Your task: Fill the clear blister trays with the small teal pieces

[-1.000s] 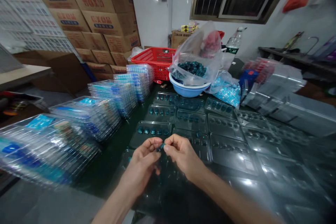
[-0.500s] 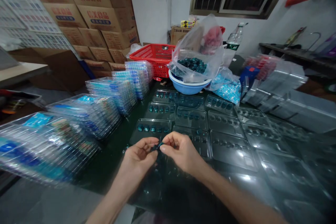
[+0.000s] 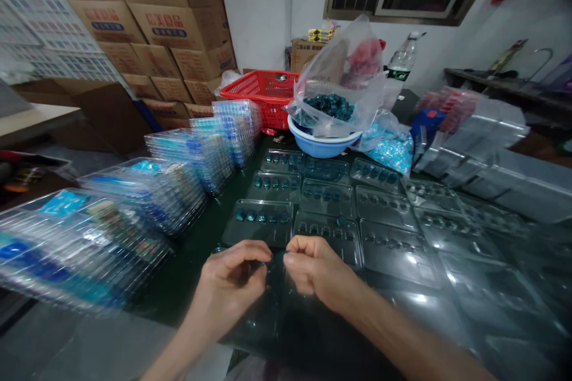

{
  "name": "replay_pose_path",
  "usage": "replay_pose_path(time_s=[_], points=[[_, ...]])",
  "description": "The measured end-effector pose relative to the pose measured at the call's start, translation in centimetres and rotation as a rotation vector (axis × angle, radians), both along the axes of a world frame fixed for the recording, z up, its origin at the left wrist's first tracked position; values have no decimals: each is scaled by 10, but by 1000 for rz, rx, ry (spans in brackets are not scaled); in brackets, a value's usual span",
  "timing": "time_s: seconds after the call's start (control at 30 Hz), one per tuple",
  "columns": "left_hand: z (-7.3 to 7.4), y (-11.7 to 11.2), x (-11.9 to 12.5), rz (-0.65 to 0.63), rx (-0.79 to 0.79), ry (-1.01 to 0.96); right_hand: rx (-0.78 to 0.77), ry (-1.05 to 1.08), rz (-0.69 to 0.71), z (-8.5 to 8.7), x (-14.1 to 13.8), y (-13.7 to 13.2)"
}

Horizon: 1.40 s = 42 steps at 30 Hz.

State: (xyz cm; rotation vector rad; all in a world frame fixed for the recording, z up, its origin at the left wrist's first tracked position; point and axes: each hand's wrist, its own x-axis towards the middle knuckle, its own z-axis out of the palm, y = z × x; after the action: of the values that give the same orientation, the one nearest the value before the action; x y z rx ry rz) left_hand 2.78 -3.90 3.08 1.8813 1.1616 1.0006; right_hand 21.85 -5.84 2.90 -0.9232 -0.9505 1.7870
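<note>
Centrally, left hand (image 3: 227, 280) and right hand (image 3: 317, 268) pinch a small teal piece (image 3: 276, 256) above clear blister trays (image 3: 326, 232); a loosened pinch could drop it.

Stacked cardboard cartons (image 3: 167, 27), upper left: large red Chinese characters on the sides, last two apparently 食品; blue oval band below, print too small to read. Green label (image 3: 399, 75) on plastic bottle: illegible. Printed sheets (image 3: 44, 18) beside cartons: rows too blurred to read.
</note>
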Motion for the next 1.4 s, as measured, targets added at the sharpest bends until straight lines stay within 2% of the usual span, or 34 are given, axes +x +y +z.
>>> replay_pose_path(time_s=[0.1,0.13,0.2,0.27,0.3,0.33,0.4,0.5,0.57,0.63,0.77,0.87,1.0,1.2,1.3,1.4], points=[[-13,11,-15,128,120,113,-2,132,-154,8,25,-1],[-16,14,-17,114,152,181,10,121,-190,11,32,-1],[-19,18,-15,-11,194,373,23,68,-190,14,41,0],[-13,18,-7,-115,221,538,29,30,-143,14,40,0],[-7,16,-1,-113,226,563,37,20,-130,13,37,0],[0,13,4,-93,216,534,48,11,-120,12,33,-1],[14,6,16,-95,103,345,72,-18,-84,11,24,-2],[30,-5,32,-217,-285,-57,112,-115,-54,15,16,-4],[32,-9,39,-200,-507,-303,129,-197,-94,20,14,-5],[30,-10,44,-125,-652,-491,124,-255,-140,22,13,-6],[23,-8,49,-111,-880,-687,97,-264,-137,19,13,-7],[18,-7,49,-130,-950,-720,92,-280,-127,15,13,-7],[16,-8,49,-223,-992,-749,58,-305,-113,9,16,-6],[16,-10,55,-105,-861,-726,17,-293,-113,0,15,-8],[11,-6,56,-105,-992,-888,-11,-246,-103,-1,14,-11],[8,-2,56,-47,-1126,-1034,17,-244,-114,-4,13,-14]])
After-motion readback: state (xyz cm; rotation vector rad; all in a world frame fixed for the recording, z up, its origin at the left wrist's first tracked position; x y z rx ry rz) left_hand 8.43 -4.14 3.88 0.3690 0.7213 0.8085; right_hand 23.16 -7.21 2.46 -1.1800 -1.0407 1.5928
